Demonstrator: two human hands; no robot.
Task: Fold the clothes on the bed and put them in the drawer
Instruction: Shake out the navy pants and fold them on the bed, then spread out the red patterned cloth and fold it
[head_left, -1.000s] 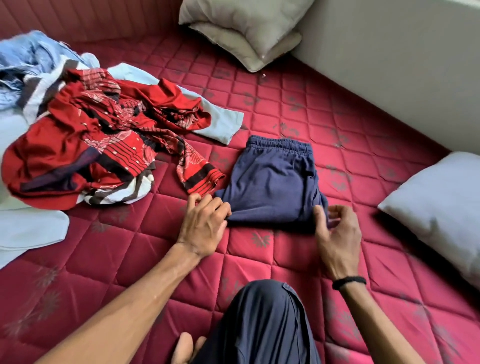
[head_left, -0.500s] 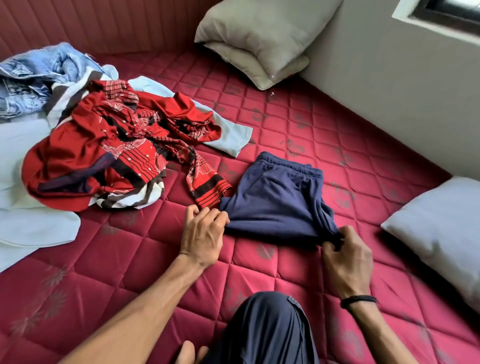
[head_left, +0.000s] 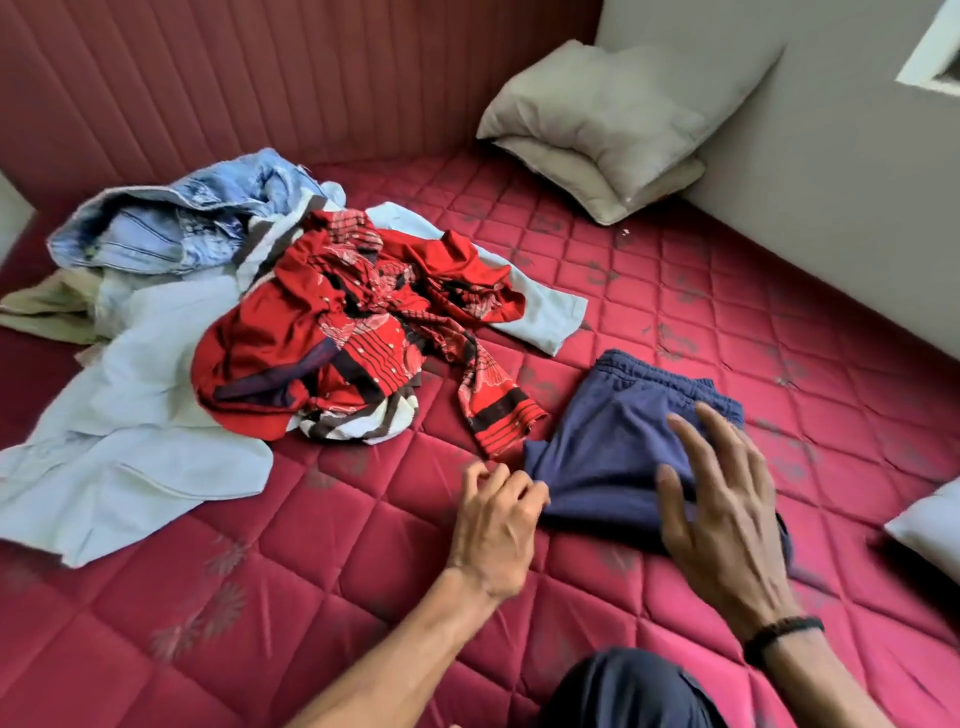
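Note:
Folded navy shorts (head_left: 613, 441) lie on the red quilted mattress (head_left: 311, 597) in front of me. My left hand (head_left: 498, 525) has its fingers curled at the shorts' near left edge and grips the fabric there. Over the right half of the shorts my right hand (head_left: 727, 519) is spread with straight fingers, holding nothing. To the left lies a heap of unfolded clothes: a red patterned garment (head_left: 332, 338), a light blue shirt (head_left: 130, 415) and pale denim (head_left: 171, 228). No drawer is in view.
Two beige pillows (head_left: 613, 124) are stacked in the far corner against the grey wall (head_left: 857, 182). A white pillow (head_left: 930, 525) lies at the right edge. The padded red headboard (head_left: 260, 78) runs along the back. My knee (head_left: 634, 691) is at the bottom.
My right hand let go of the shorts' near right corner and opened over them. The left hand stayed at the left edge. The view tilted up and left, showing more of the heap.

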